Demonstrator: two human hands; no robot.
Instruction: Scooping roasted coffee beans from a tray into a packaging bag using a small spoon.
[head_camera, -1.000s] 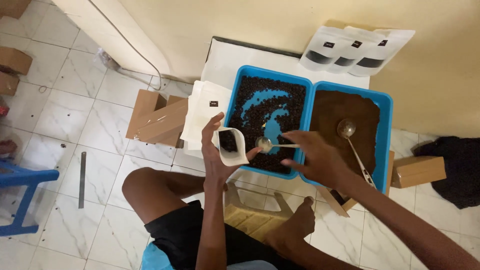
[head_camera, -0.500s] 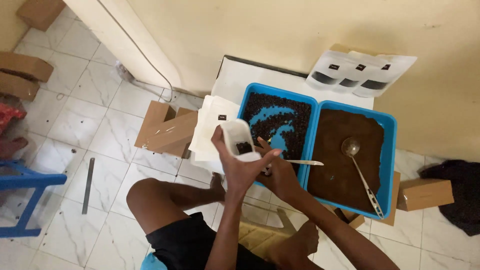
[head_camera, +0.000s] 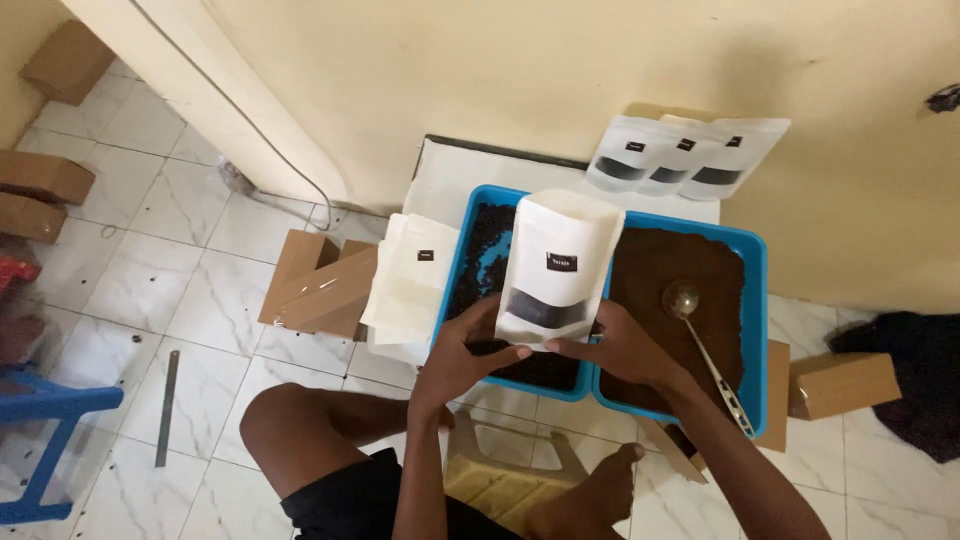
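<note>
Both hands pinch the white stand-up pouch (head_camera: 557, 268) at its bottom edge, left hand (head_camera: 462, 352) on the left corner, right hand (head_camera: 618, 347) on the right, holding it upright over the blue tray of dark beans (head_camera: 482, 262).

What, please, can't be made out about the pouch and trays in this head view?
- White pouch: its contents, hidden by opaque walls.
- Left hand and right hand: fingertips behind the pouch.
- Dark-bean tray: middle hidden by the pouch.
- Spoon: handle end passes under the forearm.
</note>
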